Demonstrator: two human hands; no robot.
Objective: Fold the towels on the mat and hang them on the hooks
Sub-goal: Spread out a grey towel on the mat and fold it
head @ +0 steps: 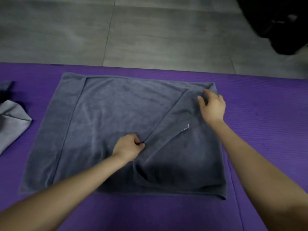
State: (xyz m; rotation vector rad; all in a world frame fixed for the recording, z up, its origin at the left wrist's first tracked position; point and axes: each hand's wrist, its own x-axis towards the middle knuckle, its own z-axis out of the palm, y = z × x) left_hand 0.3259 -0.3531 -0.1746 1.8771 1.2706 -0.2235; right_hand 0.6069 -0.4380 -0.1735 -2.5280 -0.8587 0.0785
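Note:
A dark grey towel (106, 124) lies spread on the purple mat (260, 114), its right part folded over in a slanted flap. My left hand (129, 146) pinches the lower edge of that flap near the towel's middle, fingers curled. My right hand (212, 106) rests on the flap's far right corner with fingers bent, gripping the cloth there. No hooks are in view.
A second, lighter grey towel (11, 120) lies crumpled at the mat's left edge. Beyond the mat is grey tiled floor (150, 34). A dark object (280, 25) sits on the floor at the top right.

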